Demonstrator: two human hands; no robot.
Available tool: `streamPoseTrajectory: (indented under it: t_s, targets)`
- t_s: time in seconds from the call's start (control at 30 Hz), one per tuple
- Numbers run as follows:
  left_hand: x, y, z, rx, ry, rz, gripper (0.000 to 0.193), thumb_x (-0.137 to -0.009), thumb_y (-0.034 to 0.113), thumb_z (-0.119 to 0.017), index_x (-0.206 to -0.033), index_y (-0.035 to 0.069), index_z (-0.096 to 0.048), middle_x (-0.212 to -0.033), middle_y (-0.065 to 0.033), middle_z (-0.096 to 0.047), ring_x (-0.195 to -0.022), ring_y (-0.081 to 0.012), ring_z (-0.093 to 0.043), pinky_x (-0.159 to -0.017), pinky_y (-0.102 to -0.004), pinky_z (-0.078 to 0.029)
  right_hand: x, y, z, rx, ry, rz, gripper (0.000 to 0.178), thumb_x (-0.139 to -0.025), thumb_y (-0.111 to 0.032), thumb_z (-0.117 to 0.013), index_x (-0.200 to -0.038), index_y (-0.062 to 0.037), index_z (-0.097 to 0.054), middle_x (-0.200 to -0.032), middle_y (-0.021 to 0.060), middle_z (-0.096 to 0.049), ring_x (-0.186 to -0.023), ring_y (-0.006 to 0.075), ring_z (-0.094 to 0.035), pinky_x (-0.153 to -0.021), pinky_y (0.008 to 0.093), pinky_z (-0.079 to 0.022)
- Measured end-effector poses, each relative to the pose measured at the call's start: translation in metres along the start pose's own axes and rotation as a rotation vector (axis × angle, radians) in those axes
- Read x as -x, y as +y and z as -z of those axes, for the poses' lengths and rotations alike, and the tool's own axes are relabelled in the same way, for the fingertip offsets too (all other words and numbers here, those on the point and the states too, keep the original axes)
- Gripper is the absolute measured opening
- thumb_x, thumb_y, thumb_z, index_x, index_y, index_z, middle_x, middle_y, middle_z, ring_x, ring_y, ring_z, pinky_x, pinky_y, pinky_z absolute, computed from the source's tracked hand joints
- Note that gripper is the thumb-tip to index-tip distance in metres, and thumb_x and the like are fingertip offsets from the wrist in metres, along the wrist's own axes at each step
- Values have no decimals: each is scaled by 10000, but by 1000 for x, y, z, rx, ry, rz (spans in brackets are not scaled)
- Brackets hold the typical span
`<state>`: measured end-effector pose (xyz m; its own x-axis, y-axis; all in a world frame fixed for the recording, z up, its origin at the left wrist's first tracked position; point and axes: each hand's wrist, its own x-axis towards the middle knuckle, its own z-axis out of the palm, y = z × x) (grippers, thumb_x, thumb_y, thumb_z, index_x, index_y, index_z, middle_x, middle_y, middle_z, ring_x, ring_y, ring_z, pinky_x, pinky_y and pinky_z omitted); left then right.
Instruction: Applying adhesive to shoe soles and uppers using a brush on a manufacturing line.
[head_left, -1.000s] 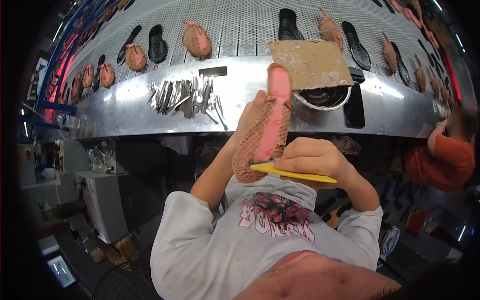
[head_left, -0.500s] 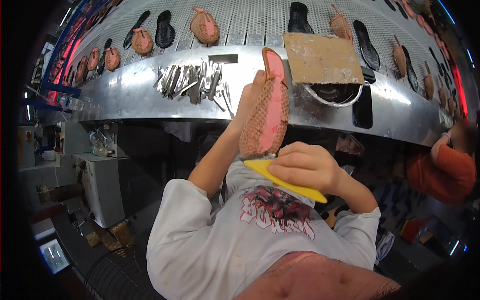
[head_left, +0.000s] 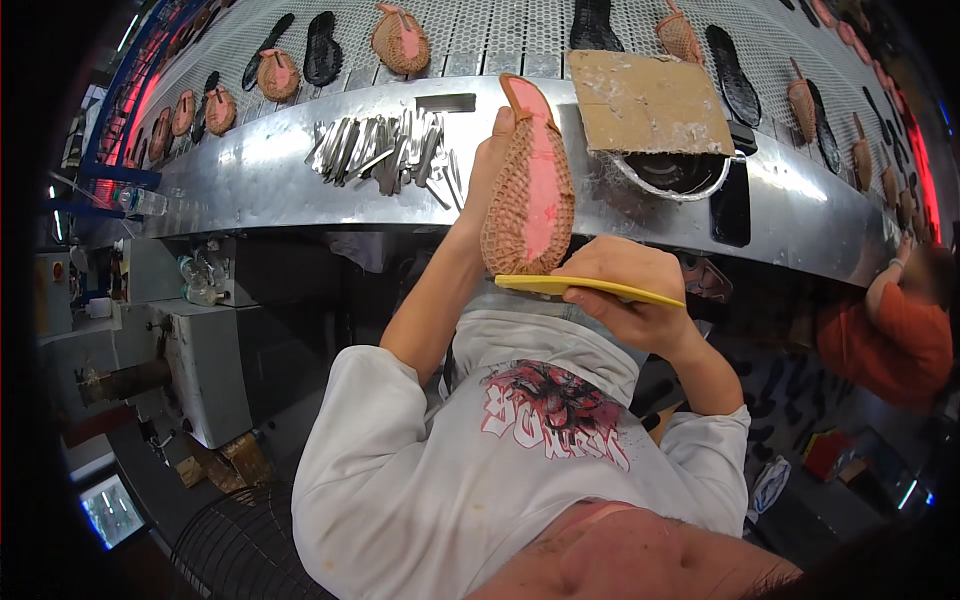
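Observation:
My left hand is closed round the side of a tan woven shoe upper with a pink sole side facing up. The upper's narrow end points away from me, over the metal ledge. Pinched in my right hand is a thin, flat yellow piece, seen nearly edge-on. Its left part lies against the rounded near end of the upper, or just under it; I cannot tell how firmly they touch. Part of my left hand's fingers is hidden behind the upper.
A metal ledge carries a pile of metal strips. Cardboard partly covers a round pot at the right. Beyond, a perforated conveyor bears black soles and woven uppers. Another person's orange sleeve shows far right.
My right hand has moved up and turned, so the yellow piece has gone from tilted to nearly level and edge-on. My left hand has raised the upper slightly away from me.

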<state>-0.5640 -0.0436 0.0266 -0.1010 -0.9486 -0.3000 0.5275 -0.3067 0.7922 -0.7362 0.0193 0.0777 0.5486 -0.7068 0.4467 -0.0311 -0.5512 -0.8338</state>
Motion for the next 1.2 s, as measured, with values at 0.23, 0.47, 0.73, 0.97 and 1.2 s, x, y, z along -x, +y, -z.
streamPoseTrajectory:
  t_s: [0.23, 0.47, 0.73, 0.97, 1.2]
  targets:
    - [-13, 0, 8, 29, -33, 4, 584, -912, 578, -387, -936, 22, -564, -759, -58, -601, -605, -125, -602, -550, -248, -523, -4, 4, 8, -178, 21, -272, 103, -797, -25, -658, -827, 69, -627, -755, 113, -630, -649, 147, -575, -580, 265, -465]
    - [1, -8, 1, 57, -139, 76, 586, -913, 555, -419, -969, -8, -571, -770, -90, -615, -615, -146, -600, -552, -258, -510, -14, 23, 25, -175, 417, -353, 137, -849, -81, -625, -884, 51, -623, -753, 81, -631, -619, 127, -570, -541, 241, -461]
    - [2, -26, 10, 347, -111, 193, 549, -936, 526, -386, -1030, 10, -545, -827, -76, -605, -698, -168, -607, -633, -287, -520, -8, 19, 25, -238, 322, -499, 68, -796, -17, -671, -829, 32, -638, -736, 67, -633, -647, 123, -579, -588, 244, -464]
    - [0, -17, 30, 309, -150, 141, 553, -946, 518, -362, -1061, 6, -536, -874, -89, -609, -749, -163, -616, -682, -299, -526, -20, 30, 8, -393, 356, -440, 124, -857, -67, -630, -903, 47, -625, -777, 69, -631, -691, 127, -602, -570, 244, -489]
    - [28, 0, 97, 659, -152, 164, 559, -927, 525, -409, -1086, 3, -530, -892, -115, -609, -748, -216, -620, -683, -340, -532, -66, 27, -21, -810, 735, -170, 241, -925, -142, -505, -1082, 33, -555, -962, 132, -620, -821, 209, -625, -642, 308, -517]
